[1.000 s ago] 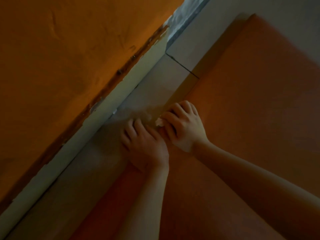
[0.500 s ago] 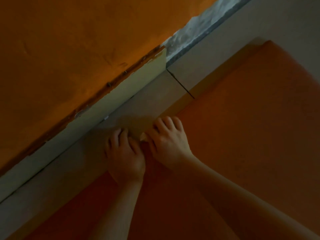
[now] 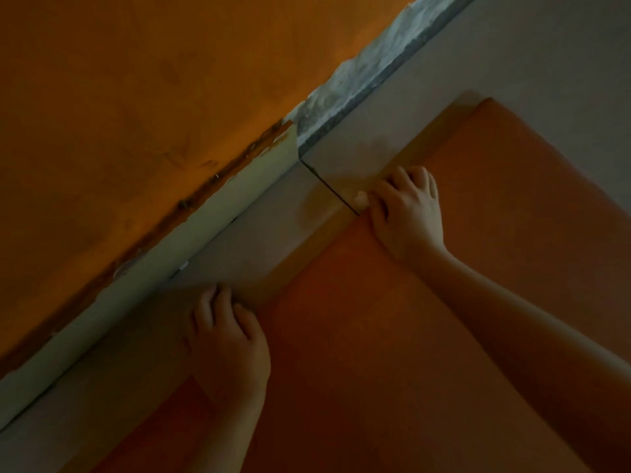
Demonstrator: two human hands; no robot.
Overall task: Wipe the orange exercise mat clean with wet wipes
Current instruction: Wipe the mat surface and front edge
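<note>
The orange exercise mat [image 3: 495,240] lies flat on a grey tiled floor and fills the lower right of the view. My right hand [image 3: 408,209] presses on the mat's far edge with fingers curled over a small white wet wipe [image 3: 360,198], of which only a bit shows by the thumb. My left hand [image 3: 227,339] rests palm down on the same edge, lower left, fingers bent onto the floor. Nothing shows in the left hand.
A grey floor strip [image 3: 259,240] runs along the mat's edge. Beyond it rise a pale skirting board [image 3: 211,227] and an orange wall [image 3: 136,114]. A patch of bare rough plaster [image 3: 362,80] sits at the wall's foot, top centre.
My two hands were side by side and touching; now they are apart. The right hand has slid with the wipe along the mat's edge, away from the left hand.
</note>
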